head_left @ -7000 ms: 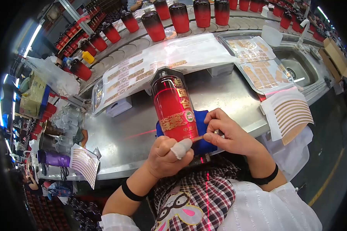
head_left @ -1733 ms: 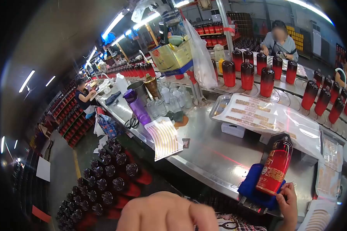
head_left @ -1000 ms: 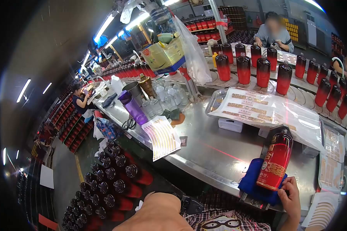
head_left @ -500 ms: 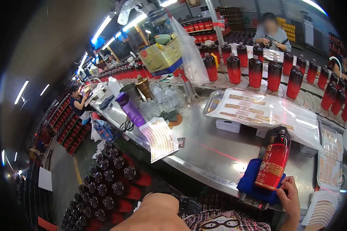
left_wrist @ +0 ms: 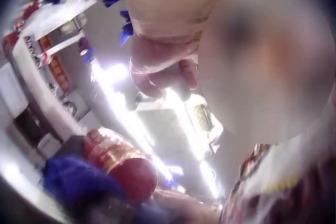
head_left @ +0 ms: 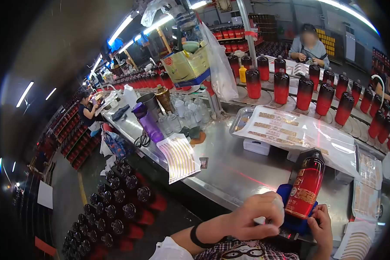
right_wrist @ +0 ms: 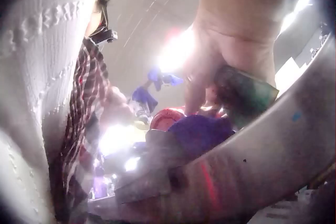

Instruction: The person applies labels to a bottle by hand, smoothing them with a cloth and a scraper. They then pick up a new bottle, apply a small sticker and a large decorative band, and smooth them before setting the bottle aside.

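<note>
In the head view, a red bottle [head_left: 305, 186] with gold print lies tilted on a blue cloth [head_left: 285, 190]. My left hand [head_left: 255, 216], a white wrap on one finger, hovers left of its base with fingers loosely bent; nothing shows in its grasp. My right hand [head_left: 321, 227] is at the base's right side, fingers loosely curled beside the cloth. The left wrist view shows my left hand [left_wrist: 168, 45] above the bottle's round base [left_wrist: 134, 179]. In the right wrist view, my right hand [right_wrist: 231, 50] reaches down by the cloth [right_wrist: 199, 132].
Behind the bottle lies a sheet of gold decals [head_left: 277, 125]. Striped strips [head_left: 179, 158] and a purple flask [head_left: 147, 123] are at the left, near clear bottles [head_left: 190, 112]. Red-black bottles [head_left: 305, 93] line the conveyor. Dark-necked bottles [head_left: 117, 195] stand below the table edge.
My left hand has come up from the bottom of the head view to beside the bottle's base. My right hand stays by the base. The bottles on the conveyor have shifted right.
</note>
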`<state>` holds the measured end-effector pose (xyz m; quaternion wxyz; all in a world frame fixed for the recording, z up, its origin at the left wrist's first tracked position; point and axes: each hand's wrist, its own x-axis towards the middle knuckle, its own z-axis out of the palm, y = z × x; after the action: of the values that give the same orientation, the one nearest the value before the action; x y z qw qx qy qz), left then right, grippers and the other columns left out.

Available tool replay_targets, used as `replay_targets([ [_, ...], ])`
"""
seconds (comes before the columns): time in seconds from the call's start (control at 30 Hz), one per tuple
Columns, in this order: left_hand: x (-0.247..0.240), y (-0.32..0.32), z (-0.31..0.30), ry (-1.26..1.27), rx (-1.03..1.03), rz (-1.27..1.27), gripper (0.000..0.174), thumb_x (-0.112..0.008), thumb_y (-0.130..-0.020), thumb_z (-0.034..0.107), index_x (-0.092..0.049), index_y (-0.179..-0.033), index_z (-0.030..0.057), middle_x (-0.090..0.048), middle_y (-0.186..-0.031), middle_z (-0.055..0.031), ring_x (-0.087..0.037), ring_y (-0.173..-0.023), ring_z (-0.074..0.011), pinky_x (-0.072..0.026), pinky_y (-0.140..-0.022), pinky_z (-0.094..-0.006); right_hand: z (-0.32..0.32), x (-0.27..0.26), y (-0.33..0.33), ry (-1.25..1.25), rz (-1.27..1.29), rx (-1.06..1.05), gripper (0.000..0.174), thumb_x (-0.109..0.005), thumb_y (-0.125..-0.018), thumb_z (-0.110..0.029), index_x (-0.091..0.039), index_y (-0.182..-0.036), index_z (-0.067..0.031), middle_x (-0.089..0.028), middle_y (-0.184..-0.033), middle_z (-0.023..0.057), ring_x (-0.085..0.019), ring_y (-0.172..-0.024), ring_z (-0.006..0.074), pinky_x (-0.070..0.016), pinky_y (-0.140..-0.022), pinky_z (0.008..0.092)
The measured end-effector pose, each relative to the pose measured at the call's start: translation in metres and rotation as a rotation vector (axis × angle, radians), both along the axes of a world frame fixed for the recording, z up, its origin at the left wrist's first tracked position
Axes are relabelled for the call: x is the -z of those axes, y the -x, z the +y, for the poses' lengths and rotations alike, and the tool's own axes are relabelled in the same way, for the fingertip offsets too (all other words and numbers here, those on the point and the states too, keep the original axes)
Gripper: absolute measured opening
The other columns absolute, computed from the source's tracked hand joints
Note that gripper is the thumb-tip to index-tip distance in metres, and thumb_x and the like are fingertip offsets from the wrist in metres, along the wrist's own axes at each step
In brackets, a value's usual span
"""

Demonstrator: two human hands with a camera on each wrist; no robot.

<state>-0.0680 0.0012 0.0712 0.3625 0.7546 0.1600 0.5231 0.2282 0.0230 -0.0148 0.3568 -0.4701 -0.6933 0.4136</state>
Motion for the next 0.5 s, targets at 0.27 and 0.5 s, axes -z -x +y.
replay_targets([
  [0.27,0.095,-0.04,0.009,-0.003,-0.277,0.151,0.009,-0.066,-0.088,0.012,-0.06,-0.087,0.006,-0.062,-0.087,-0.0068,-0.054,-0.079,-0.0257,-0.0418,-0.073,-0.0347,-0.001,-0.003,0.001,0.025,0.01,0.009,0.03,-0.069,-0.085,-0.023,-0.049,-0.075,-0.0024,-0.043,-0.099,0.0081,-0.044,-0.095,0.0197,-0.0358,-0.086,0.0292],
  [0.5,0.107,-0.045,0.005,0.141,-0.315,-0.043,0.009,-0.063,-0.09,0.011,-0.06,-0.085,0.0056,-0.062,-0.085,-0.0054,-0.054,-0.079,-0.0198,-0.0421,-0.076,-0.0324,-0.001,0.0,0.001,0.024,0.013,0.02,0.031,-0.069,-0.084,-0.024,-0.05,-0.074,-0.0025,-0.043,-0.098,0.0078,-0.044,-0.095,0.0197,-0.0358,-0.085,0.0289],
])
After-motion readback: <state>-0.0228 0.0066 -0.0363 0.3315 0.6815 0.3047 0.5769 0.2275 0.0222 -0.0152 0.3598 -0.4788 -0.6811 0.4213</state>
